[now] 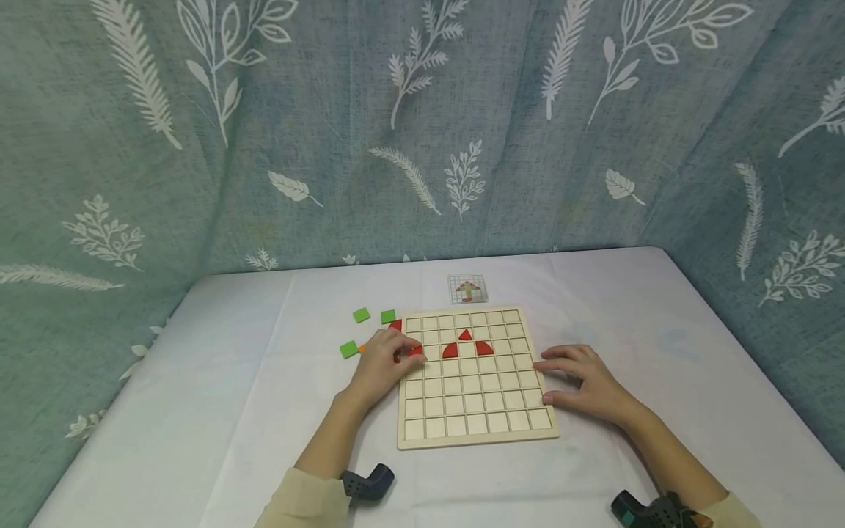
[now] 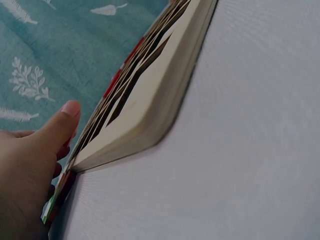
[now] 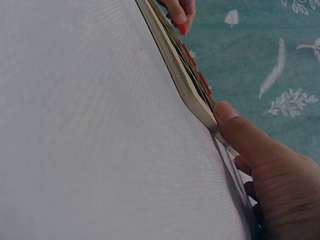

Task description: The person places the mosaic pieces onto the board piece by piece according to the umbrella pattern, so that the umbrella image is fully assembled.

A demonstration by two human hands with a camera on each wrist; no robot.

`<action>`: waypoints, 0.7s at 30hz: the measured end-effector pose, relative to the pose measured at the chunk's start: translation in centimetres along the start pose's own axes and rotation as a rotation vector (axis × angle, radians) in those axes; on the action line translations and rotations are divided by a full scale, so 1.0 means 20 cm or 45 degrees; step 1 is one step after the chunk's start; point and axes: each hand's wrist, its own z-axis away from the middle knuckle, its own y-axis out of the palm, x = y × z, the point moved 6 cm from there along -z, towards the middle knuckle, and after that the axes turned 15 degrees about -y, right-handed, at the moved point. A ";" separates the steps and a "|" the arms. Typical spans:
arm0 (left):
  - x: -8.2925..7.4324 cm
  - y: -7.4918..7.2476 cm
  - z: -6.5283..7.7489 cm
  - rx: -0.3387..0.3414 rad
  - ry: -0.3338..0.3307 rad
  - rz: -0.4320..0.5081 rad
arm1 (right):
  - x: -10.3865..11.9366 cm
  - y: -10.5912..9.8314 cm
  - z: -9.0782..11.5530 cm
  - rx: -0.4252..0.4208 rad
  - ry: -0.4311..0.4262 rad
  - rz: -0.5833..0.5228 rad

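A partly hidden red piece [image 1: 416,351] is pinched by the left hand [image 1: 381,361]. The board [image 1: 478,441] is touched by the spread right hand [image 1: 589,385].

No words, brands or numbers can be read in any view. On the small pattern card [image 1: 467,289] beyond the grid board [image 1: 472,383], only a printed red-and-green figure [image 1: 468,292] can be made out.

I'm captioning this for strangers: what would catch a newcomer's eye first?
The pale gridded board draws the eye, with three red pieces set in its upper half. The left hand pinches another red piece at its left edge, while the right hand touches its right edge.
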 end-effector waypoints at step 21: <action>-0.07 0.05 0.04 0.072 0.161 -0.127 | 0.02 0.00 0.00 -0.012 -0.028 0.011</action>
